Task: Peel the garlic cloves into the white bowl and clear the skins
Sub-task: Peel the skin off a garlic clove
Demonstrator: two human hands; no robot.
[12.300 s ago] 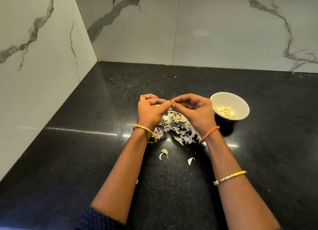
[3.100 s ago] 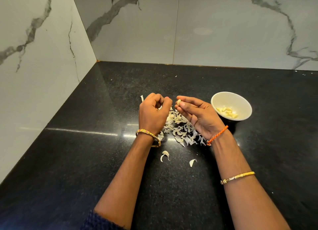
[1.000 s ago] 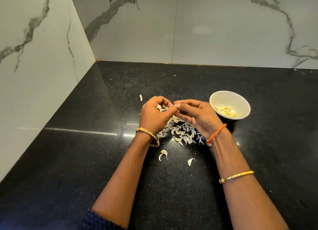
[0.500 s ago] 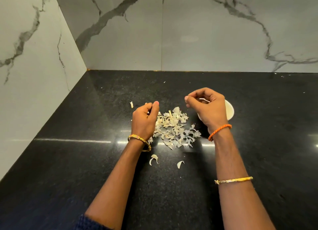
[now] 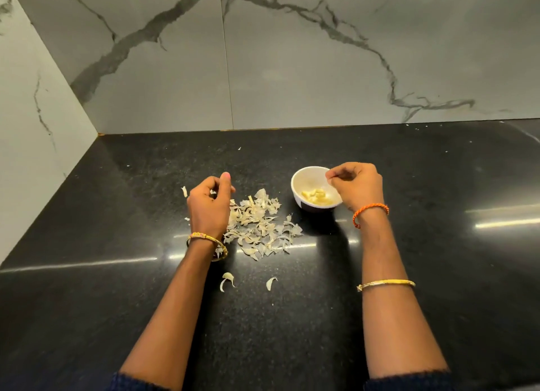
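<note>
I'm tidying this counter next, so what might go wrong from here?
The skins lie loose in a light pile beside the white bowl; a fast sweep by the left hand may scatter them or flick some in. Stray skins nearer the person could be missed.

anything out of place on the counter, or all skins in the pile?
Mostly piled: the garlic skins sit left of the white bowl. Strays: two curled skins nearer the person, one scrap past the left hand, tiny flecks toward the wall. Nothing spilled from the bowl.
</note>
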